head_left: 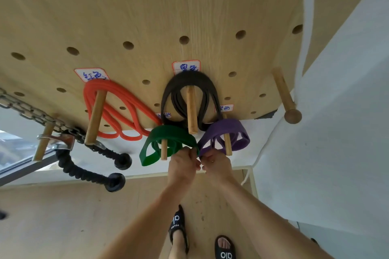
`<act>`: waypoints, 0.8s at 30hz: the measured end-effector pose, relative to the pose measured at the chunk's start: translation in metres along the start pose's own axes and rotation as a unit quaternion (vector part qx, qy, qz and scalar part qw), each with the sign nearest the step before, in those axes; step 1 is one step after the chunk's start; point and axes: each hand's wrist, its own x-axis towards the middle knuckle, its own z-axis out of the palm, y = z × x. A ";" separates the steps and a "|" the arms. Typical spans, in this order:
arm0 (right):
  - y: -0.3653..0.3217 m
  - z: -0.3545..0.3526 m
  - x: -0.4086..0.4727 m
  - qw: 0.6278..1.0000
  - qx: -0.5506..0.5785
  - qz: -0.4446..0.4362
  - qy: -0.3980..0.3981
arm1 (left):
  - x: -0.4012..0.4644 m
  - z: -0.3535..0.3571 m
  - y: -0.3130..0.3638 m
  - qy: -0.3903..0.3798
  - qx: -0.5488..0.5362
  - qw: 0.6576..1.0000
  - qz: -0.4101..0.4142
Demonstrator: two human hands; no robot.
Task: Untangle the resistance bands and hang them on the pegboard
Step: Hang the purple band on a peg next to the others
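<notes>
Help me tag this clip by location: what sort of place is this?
Probably a home or small gym corner: a wooden pegboard holds coiled resistance bands, such as the orange band, on labelled pegs, and a black rope cable attachment hangs from a chain.

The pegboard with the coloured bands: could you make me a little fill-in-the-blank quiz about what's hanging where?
1. The band on the leftmost band peg of the pegboard is coloured ____.
2. The black band hangs on a peg between the orange band and the empty ____ on the right.
3. The left hand touches the ____ band.
4. The right hand touches the ____ band.

Missing words: orange; peg; green; purple
</notes>
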 end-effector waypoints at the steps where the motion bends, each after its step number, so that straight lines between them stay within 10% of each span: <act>1: 0.001 0.002 0.002 1.000 0.004 0.001 0.010 | 0.001 0.000 0.000 0.003 0.006 1.000 0.012; 24: -0.008 0.016 0.010 0.975 -0.139 -0.061 0.164 | 0.010 0.005 -0.008 -0.009 -0.028 0.999 0.037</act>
